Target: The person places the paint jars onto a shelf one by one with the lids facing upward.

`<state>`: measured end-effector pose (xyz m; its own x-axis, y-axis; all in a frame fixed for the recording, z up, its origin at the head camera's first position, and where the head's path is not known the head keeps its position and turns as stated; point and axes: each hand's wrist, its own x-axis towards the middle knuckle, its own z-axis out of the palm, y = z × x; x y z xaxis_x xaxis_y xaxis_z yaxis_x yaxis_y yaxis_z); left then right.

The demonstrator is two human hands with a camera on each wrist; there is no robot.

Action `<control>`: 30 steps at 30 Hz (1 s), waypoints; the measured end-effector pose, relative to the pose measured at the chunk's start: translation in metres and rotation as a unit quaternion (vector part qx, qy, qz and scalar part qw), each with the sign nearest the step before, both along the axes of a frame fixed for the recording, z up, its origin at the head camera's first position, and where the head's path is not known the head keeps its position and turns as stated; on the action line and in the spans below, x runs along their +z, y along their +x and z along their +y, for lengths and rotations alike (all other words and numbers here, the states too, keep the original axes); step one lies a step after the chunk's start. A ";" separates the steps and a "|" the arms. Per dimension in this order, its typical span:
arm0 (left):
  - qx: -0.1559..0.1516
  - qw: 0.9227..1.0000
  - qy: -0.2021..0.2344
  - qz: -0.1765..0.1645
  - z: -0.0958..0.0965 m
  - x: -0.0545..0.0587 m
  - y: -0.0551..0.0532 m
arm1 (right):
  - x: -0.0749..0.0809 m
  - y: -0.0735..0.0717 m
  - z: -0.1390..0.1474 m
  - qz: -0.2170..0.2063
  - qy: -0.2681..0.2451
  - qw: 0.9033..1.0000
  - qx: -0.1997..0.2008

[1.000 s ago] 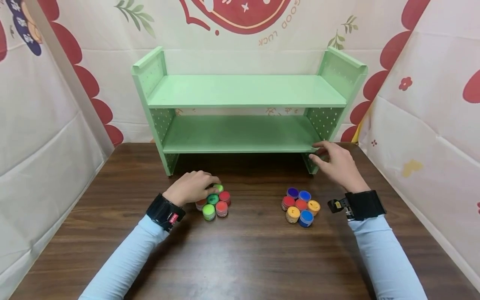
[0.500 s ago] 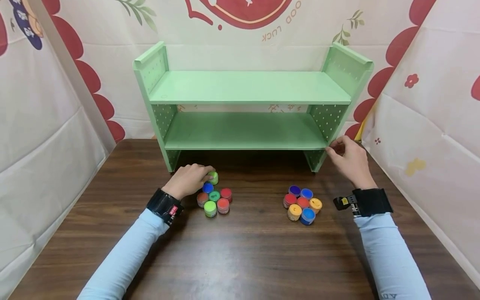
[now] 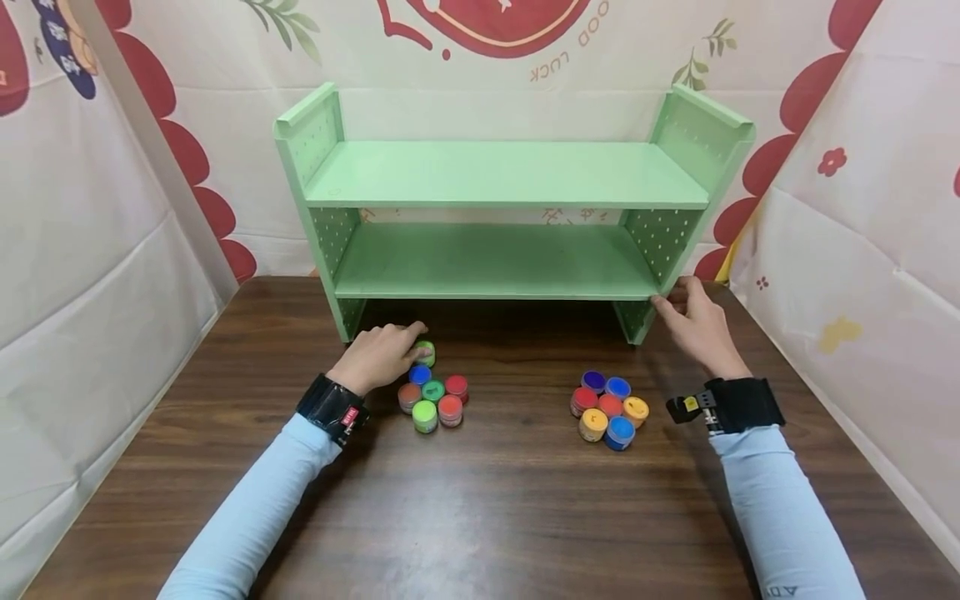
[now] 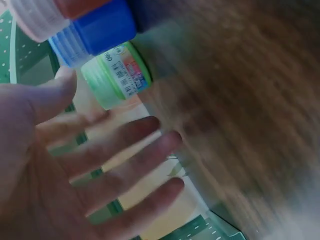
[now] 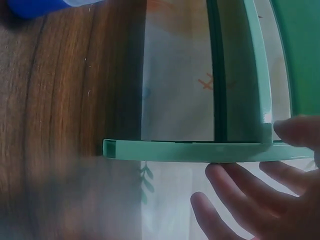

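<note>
My left hand (image 3: 382, 353) is at the back of the left group of small lidded jars, its fingers spread. Beside its thumb and index finger stands a light green jar (image 4: 117, 75), just behind a blue jar (image 4: 97, 32); the head view shows it partly covered by the fingers. My right hand (image 3: 699, 327) holds the right side panel (image 5: 200, 151) of a green two-tier shelf (image 3: 495, 260). The thumb lies at the panel's inner side by the lower board, and the fingers touch its outer face.
Red, brown-red and green jars (image 3: 432, 390) make up the rest of the left group. A right group (image 3: 610, 406) has blue, purple, red and yellow lids. Printed cloth (image 3: 495, 112) hangs behind and on both sides of the wooden table (image 3: 480, 508).
My left hand has shifted the light green jar back from its group, uncovering the blue jar, and its index finger has lifted. My right hand has moved rightward onto the shelf's side panel.
</note>
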<state>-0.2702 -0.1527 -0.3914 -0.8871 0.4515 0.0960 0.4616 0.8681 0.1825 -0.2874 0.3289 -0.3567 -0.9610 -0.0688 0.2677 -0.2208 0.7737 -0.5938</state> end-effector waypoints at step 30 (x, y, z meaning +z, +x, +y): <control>-0.048 0.992 0.086 0.077 -0.010 0.020 -0.001 | -0.021 -0.009 0.002 -0.051 0.023 0.998 0.043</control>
